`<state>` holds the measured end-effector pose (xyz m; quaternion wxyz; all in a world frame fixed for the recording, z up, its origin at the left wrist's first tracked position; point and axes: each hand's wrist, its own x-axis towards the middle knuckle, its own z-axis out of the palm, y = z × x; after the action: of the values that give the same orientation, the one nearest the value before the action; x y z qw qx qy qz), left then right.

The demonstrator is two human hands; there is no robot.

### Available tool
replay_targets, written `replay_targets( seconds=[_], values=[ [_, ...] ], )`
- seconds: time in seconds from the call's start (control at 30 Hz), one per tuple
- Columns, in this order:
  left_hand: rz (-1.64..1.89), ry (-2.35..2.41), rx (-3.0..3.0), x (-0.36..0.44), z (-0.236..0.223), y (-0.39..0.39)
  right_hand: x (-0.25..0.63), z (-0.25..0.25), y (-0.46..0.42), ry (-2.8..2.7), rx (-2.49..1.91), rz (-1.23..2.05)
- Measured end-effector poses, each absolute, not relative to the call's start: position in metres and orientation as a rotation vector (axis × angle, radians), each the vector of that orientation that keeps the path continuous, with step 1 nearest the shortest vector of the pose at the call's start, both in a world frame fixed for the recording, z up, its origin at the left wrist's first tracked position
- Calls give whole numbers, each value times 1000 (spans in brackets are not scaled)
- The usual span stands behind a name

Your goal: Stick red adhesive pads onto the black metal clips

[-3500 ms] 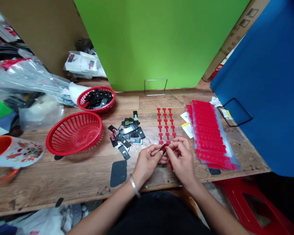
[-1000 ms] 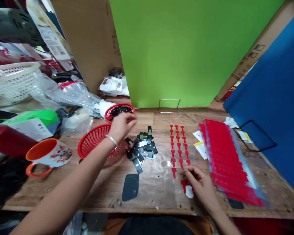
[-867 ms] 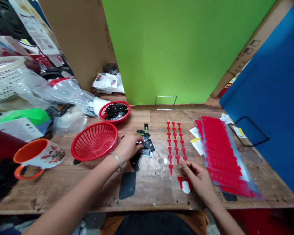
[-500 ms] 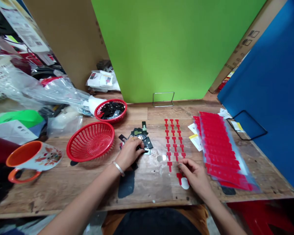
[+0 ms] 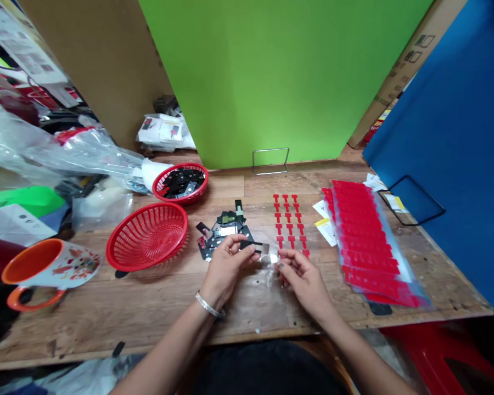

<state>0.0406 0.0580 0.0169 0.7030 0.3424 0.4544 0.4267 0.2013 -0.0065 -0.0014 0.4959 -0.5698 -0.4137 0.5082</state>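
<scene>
My left hand point(image 5: 229, 263) pinches a small flat black plate point(image 5: 253, 247) with a shiny metal end pointing right. My right hand point(image 5: 298, 274) is just right of that end, thumb and fingertips pressed together; what they hold, if anything, I cannot make out. A pile of similar black and metal plates point(image 5: 229, 219) lies beyond my left hand. Past my right hand, red T-shaped pieces point(image 5: 288, 215) form three columns on the table, the nearest ones partly covered by my fingers.
To the left are a red basket point(image 5: 121, 233), a smaller red basket point(image 5: 203, 184) of black parts and an orange-and-white mug point(image 5: 72, 267). Clear sheets with red strips point(image 5: 364, 236) overlap at right, beside white cards point(image 5: 326, 230). Green point(image 5: 271, 82) and blue point(image 5: 448, 120) panels stand behind.
My left hand has come away from the pile toward the right with a black plate. My right hand has moved up and left from the near red pieces, and the two hands are now close together.
</scene>
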Motion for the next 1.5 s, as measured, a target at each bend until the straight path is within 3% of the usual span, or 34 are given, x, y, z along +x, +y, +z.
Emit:
replay_targets(
  seconds=[0.1, 0.33, 0.57, 0.8, 1.1, 1.5],
  values=[
    [893, 1010, 967, 45, 12, 44, 197, 2, 0, -1082, -1345, 1148],
    [763, 1159, 2146, 28, -2, 34, 198, -7, 6, -1660, -1389, 746],
    [583, 1351, 2325, 26, -18, 33, 232, -6, -1, -1676, -1509, 560],
    [591, 1369, 2103, 29, -6, 38, 287, 0, -22, -1589, -1758, 686],
    [535, 909, 994, 81, -6, 27, 278, -13, -27, -1719, -1871, 588],
    [557, 941, 844, 112, -23, 37, 284, -17, -10, -1887, -1903, 620]
  ],
)
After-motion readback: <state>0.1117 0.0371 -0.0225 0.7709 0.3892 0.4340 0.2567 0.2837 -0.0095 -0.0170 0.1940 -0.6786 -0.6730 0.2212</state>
